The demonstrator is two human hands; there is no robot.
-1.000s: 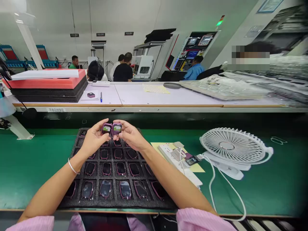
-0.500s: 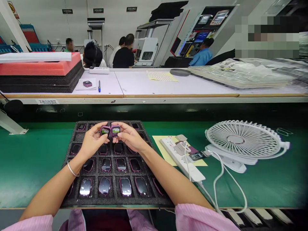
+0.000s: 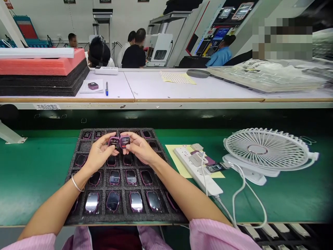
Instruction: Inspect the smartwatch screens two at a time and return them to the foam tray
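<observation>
My left hand (image 3: 100,153) pinches a small purple watch body (image 3: 113,142) with a dark screen. My right hand (image 3: 139,147) pinches a second purple watch body (image 3: 125,140) right beside it. Both are held side by side, just above the far rows of a black foam tray (image 3: 84,147) on the green belt. Several more purple watch bodies (image 3: 136,201) lie face up in the tray's pockets. A bangle sits on my left wrist.
A white desk fan (image 3: 265,149) stands at right, its cable looping toward me. A white power strip (image 3: 200,172) with plugged chargers lies on a yellow sheet. Beyond is a white bench with stacked foam (image 3: 44,74), a pen and papers. Several people sit behind it.
Both hands have lowered the two watch bodies slightly toward the tray's far rows. The lit green screens now look dark. The camera has tilted down a little.
</observation>
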